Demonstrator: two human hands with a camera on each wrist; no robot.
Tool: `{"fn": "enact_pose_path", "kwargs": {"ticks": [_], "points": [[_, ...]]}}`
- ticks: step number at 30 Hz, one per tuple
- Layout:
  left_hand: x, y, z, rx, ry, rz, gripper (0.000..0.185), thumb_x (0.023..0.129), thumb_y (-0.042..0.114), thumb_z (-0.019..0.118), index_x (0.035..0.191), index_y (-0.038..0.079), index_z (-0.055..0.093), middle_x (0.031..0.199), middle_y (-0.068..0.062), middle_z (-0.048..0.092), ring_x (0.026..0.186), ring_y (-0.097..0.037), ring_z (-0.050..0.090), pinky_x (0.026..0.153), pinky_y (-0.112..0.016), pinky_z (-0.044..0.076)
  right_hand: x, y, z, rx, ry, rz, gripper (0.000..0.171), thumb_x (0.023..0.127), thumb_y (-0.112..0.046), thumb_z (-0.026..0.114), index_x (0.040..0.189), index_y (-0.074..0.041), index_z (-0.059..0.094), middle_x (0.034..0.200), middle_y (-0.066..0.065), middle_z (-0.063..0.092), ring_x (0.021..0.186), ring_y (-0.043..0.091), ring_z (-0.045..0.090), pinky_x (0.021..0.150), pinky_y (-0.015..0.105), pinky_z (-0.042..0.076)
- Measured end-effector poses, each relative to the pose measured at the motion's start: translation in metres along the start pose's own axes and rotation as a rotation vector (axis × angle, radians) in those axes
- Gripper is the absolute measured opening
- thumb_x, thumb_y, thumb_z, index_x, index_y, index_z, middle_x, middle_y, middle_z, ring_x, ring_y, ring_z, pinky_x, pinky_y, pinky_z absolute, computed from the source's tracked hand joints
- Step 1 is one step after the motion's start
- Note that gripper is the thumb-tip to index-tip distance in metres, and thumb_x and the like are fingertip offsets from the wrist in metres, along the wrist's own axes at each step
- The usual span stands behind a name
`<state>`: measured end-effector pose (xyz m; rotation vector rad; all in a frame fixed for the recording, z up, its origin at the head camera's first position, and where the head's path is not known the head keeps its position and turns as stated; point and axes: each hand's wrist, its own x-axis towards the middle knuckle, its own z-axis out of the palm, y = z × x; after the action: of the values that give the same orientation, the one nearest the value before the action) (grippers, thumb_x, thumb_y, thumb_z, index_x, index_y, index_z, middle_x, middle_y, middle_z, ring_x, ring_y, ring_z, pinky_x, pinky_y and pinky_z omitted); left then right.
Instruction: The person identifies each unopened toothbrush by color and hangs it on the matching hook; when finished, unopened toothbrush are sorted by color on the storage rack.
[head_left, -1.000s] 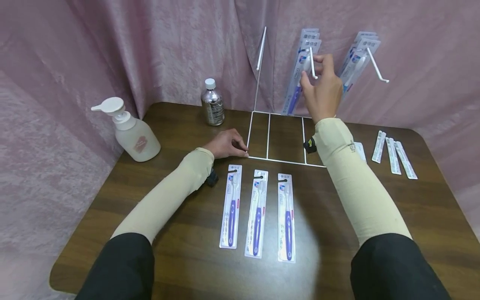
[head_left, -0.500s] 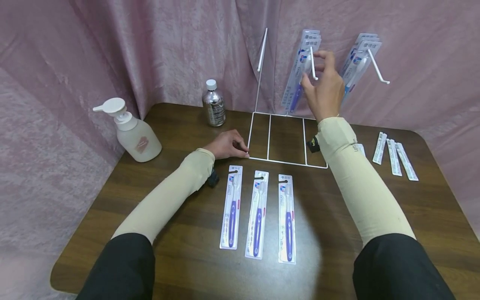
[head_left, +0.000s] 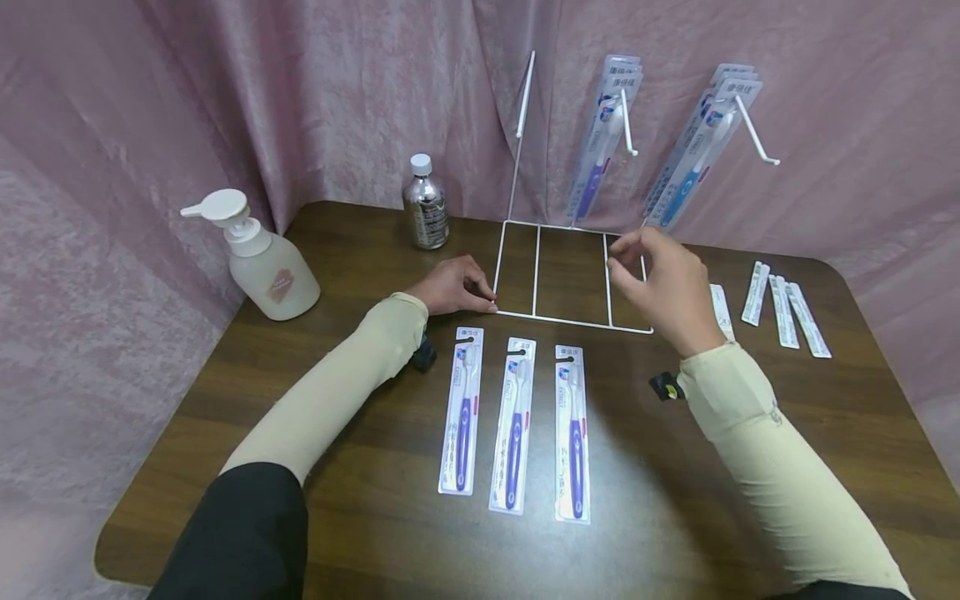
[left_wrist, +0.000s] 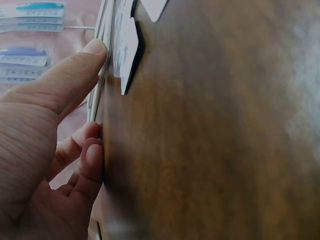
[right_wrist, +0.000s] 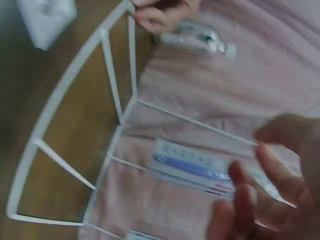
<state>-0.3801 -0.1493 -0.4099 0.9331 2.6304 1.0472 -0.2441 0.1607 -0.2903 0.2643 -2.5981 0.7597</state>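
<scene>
A white wire display rack stands on the table with hooks at its top. My left hand pinches the front left corner of its base; in the left wrist view the thumb lies against the wire. My right hand hovers over the base's right end, fingers loosely bent and holding nothing. Packaged purple toothbrushes hang from the middle hook, and packaged toothbrushes with a blue one in front from the right hook. The left hook bears nothing. Three packaged purple toothbrushes lie in front of the rack.
A pump bottle stands at the left of the table. Behind the left hand is a silver bottle with a white cap. Several small white packets lie at the right. A pink curtain hangs behind.
My right hand has left the toothbrushes on the middle hook and come down and slightly right, its fingers holding nothing. The left hand stays at the rack's corner.
</scene>
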Motion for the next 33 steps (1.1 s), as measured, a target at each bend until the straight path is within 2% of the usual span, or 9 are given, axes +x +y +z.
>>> {"fn": "enact_pose_path", "kwargs": {"ticks": [7, 10, 13, 16, 20, 25, 28, 31, 33], "points": [[0.002, 0.000, -0.001, -0.002, 0.000, 0.002, 0.014, 0.081, 0.028, 0.095, 0.090, 0.021, 0.086, 0.102, 0.001, 0.066, 0.100, -0.016, 0.058, 0.091, -0.032, 0.048, -0.057, 0.008, 0.014, -0.049, -0.400, 0.006, 0.029, 0.098, -0.029, 0.077, 0.121, -0.012, 0.074, 0.093, 0.002, 0.071, 0.074, 0.018, 0.061, 0.064, 0.040, 0.047], [0.002, 0.000, 0.000, 0.000, -0.002, 0.003, 0.015, 0.081, 0.028, 0.095, 0.090, 0.021, 0.086, 0.102, 0.001, 0.066, 0.100, -0.016, 0.058, 0.091, -0.032, 0.048, -0.073, 0.012, 0.027, -0.039, -0.510, 0.024, 0.038, 0.095, -0.030, 0.080, 0.126, -0.009, 0.073, 0.089, 0.000, 0.068, 0.072, 0.015, 0.058, 0.061, 0.036, 0.046], [0.001, 0.001, 0.000, 0.000, -0.001, 0.010, 0.014, 0.081, 0.028, 0.095, 0.090, 0.021, 0.086, 0.102, 0.001, 0.066, 0.100, -0.016, 0.058, 0.091, -0.031, 0.048, -0.083, 0.015, 0.039, -0.042, -0.563, 0.043, 0.043, 0.094, -0.031, 0.082, 0.128, -0.007, 0.072, 0.087, -0.001, 0.065, 0.070, 0.014, 0.055, 0.059, 0.034, 0.044], [0.000, 0.002, 0.000, -0.010, -0.001, 0.018, 0.013, 0.082, 0.025, 0.095, 0.090, 0.020, 0.086, 0.101, 0.001, 0.067, 0.100, -0.016, 0.059, 0.091, -0.031, 0.049, -0.089, 0.017, 0.047, -0.045, -0.573, 0.057, 0.044, 0.093, -0.032, 0.084, 0.127, -0.007, 0.072, 0.084, -0.001, 0.063, 0.068, 0.015, 0.053, 0.057, 0.033, 0.042], [-0.001, 0.003, 0.000, -0.016, 0.001, 0.018, 0.013, 0.082, 0.024, 0.094, 0.089, 0.019, 0.086, 0.101, 0.001, 0.067, 0.100, -0.015, 0.058, 0.091, -0.031, 0.049, -0.093, 0.018, 0.052, -0.045, -0.545, 0.076, 0.041, 0.091, -0.033, 0.085, 0.122, -0.008, 0.074, 0.085, 0.000, 0.062, 0.070, 0.016, 0.053, 0.059, 0.034, 0.041], [-0.002, 0.005, -0.001, -0.009, 0.000, 0.007, 0.013, 0.083, 0.026, 0.094, 0.090, 0.019, 0.086, 0.103, 0.000, 0.066, 0.101, -0.015, 0.058, 0.091, -0.031, 0.049, -0.094, 0.019, 0.052, -0.019, -0.481, 0.084, 0.035, 0.091, -0.031, 0.084, 0.118, -0.010, 0.075, 0.101, 0.007, 0.069, 0.088, 0.025, 0.062, 0.073, 0.044, 0.049], [-0.002, 0.006, -0.002, 0.004, -0.001, 0.005, 0.013, 0.083, 0.027, 0.094, 0.091, 0.020, 0.086, 0.103, 0.001, 0.066, 0.102, -0.015, 0.058, 0.092, -0.031, 0.049, -0.090, 0.016, 0.046, 0.034, -0.443, 0.090, 0.034, 0.094, -0.028, 0.082, 0.121, -0.011, 0.073, 0.107, 0.010, 0.074, 0.096, 0.028, 0.069, 0.082, 0.051, 0.052], [-0.002, 0.005, -0.003, 0.007, -0.001, 0.007, 0.013, 0.083, 0.028, 0.093, 0.091, 0.020, 0.086, 0.103, 0.001, 0.065, 0.102, -0.015, 0.058, 0.091, -0.031, 0.049, -0.082, 0.009, 0.033, 0.078, -0.354, 0.058, 0.032, 0.096, -0.024, 0.080, 0.125, -0.012, 0.070, 0.103, 0.008, 0.078, 0.088, 0.025, 0.073, 0.075, 0.048, 0.053], [-0.002, 0.005, -0.003, 0.004, -0.003, 0.007, 0.013, 0.083, 0.028, 0.093, 0.091, 0.020, 0.086, 0.103, 0.001, 0.065, 0.101, -0.015, 0.058, 0.091, -0.031, 0.049, -0.075, 0.003, 0.023, 0.074, -0.245, -0.014, 0.032, 0.096, -0.021, 0.080, 0.126, -0.013, 0.069, 0.096, 0.006, 0.079, 0.070, 0.018, 0.069, 0.064, 0.041, 0.051]]}}
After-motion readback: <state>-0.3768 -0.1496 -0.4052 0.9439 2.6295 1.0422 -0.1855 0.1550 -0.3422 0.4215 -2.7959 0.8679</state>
